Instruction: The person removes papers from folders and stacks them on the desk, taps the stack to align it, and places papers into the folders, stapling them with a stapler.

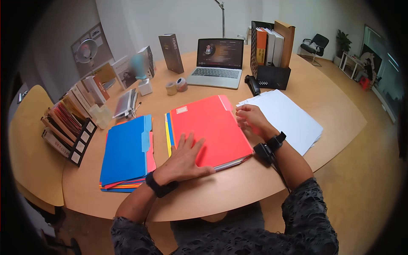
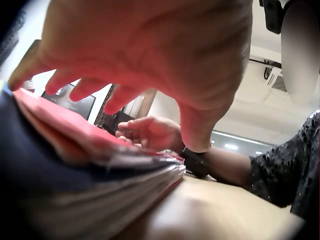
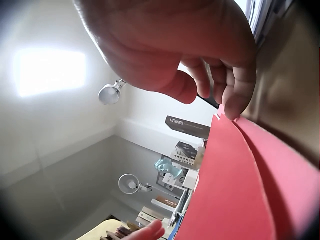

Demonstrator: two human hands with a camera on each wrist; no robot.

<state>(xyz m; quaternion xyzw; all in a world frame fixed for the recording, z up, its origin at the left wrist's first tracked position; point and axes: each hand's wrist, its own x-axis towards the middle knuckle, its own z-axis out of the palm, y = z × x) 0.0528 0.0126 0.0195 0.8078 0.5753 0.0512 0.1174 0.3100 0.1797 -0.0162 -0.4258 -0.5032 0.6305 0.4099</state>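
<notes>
While the left hand (image 1: pixel 185 156) spreads empty fingers over the red folder (image 1: pixel 210 129), presumably steadying it, the right hand (image 1: pixel 253 120) bends its fingers by the tab (image 1: pixel 225 103), a handy edge; any grip cannot be told. Blue folders (image 1: pixel 124 146) and paper (image 1: pixel 291 121) flank the red folder, probably for reach.

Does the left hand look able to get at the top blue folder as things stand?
Probably yes: nothing lies on the top blue folder, and only a strip of bare desk separates its stack from the red-topped folder pile beneath the left hand.
</notes>
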